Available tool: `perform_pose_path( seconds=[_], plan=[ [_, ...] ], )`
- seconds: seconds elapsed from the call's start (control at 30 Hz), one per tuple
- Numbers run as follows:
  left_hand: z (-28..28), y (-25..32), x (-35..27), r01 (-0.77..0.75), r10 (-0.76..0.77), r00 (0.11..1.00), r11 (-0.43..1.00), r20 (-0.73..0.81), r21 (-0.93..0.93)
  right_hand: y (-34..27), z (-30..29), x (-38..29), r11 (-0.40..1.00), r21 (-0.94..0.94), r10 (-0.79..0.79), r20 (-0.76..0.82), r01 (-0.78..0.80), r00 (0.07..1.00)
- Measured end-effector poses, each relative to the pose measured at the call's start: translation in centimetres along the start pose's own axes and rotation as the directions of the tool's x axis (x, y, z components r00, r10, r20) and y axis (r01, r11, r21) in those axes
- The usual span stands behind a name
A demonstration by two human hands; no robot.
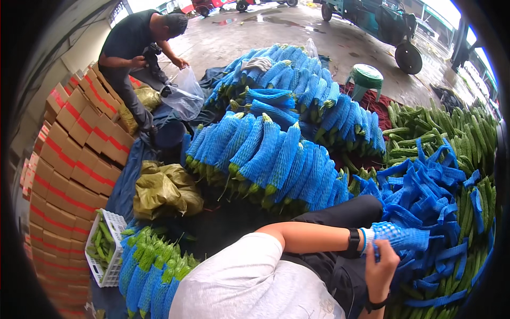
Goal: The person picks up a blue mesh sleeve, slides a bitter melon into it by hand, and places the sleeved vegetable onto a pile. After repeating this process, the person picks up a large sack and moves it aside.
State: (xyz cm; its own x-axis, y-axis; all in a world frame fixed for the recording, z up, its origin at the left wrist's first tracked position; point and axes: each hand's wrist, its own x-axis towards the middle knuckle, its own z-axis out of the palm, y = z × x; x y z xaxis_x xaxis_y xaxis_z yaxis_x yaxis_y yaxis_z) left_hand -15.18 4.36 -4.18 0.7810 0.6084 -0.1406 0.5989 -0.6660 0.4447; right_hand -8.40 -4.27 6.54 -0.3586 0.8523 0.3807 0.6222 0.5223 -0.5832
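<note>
My left hand (368,236), in a white glove, is pushed into a blue foam net sleeve (410,238). The net covers its fingers, so their pose is hidden. Close below, my bare right hand (383,265) pinches the sleeve near the glove's cuff with thumb and fingertips. Beyond both hands lies a loose heap of empty blue foam nets (418,183), resting on long green gourds (478,135). Rows of gourds in blue nets (259,155) are stacked on the other side of my bent leg (342,211).
Another netted stack (143,275) and a white plastic crate of gourds (116,271) lie behind me. Cartons with red bands (67,171) form a wall. A person (131,52) bends over a clear plastic bag (187,93). A green stool (365,75) and parked three-wheelers (382,24) stand farther off.
</note>
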Motion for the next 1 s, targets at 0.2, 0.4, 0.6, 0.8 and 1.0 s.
perform_pose_path(
  seconds=[0.2,0.4,0.6,0.8,1.0],
  plan=[
    [0.6,-1.4,0.3,-0.011,-0.049,0.995,0.812,-0.086,-0.583,1.3,-0.1,-0.1,0.985,-0.081,0.155,0.063,-0.15,0.986],
    [-0.1,-2.9,-0.3,-0.171,-0.067,0.982,0.096,-0.177,-0.981,4.4,1.0,0.0,0.961,-0.272,-0.013,-0.216,-0.047,0.976],
    [0.0,-3.9,-1.2,-0.241,-0.095,0.969,-0.164,-0.228,-0.957,4.5,2.3,-1.0,0.993,0.075,0.098,-0.038,-0.095,0.994],
    [0.1,-4.0,-0.9,-0.302,-0.116,0.953,-0.252,-0.281,-0.919,3.7,3.1,-0.4,0.998,0.01,-0.054,-0.121,0.056,0.991],
    [0.2,-3.2,-0.4,-0.352,-0.121,0.936,-0.343,-0.331,-0.871,4.8,3.2,1.0,0.994,-0.026,-0.113,-0.255,0.111,0.96]
  ],
)
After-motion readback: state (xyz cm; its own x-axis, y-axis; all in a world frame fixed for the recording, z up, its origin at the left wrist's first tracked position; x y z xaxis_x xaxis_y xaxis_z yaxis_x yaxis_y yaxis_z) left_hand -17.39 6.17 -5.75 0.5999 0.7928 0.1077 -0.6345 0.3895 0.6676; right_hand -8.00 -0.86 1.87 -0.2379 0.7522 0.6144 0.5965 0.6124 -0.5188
